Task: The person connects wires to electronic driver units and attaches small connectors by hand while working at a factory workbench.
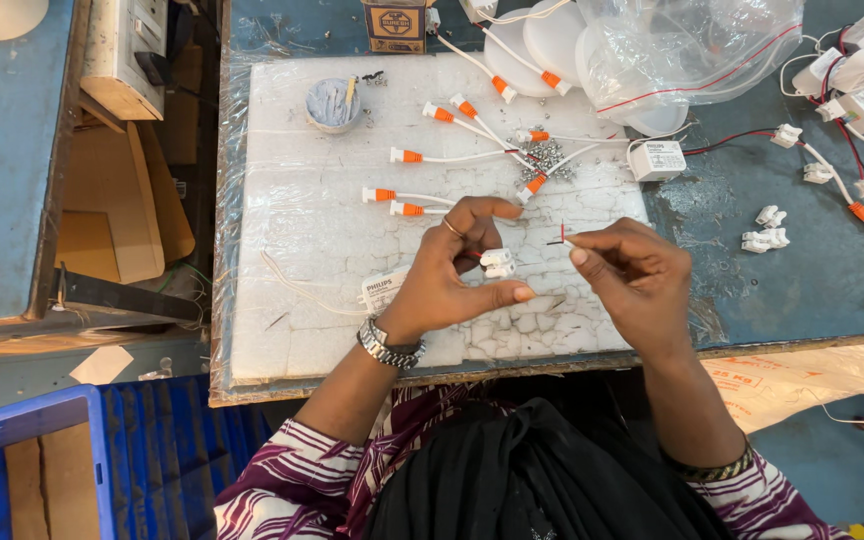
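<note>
My left hand (457, 265) pinches a small white plastic connector block (498, 263) between thumb and fingers, above a white cracked foam board (302, 260). My right hand (632, 275) pinches thin red and black wire ends (560, 238) just right of the connector. A small white driver box (380, 292) lies on the board under my left wrist, partly hidden.
Several white leads with orange plugs (404, 156) lie on the board beyond my hands, beside a pile of small screws (546, 156) and a grey cup (333, 104). Another white driver box (656, 160), loose white connectors (767, 228), a plastic bag (682, 50) and round white panels sit to the right. A blue crate (12, 470) stands at lower left.
</note>
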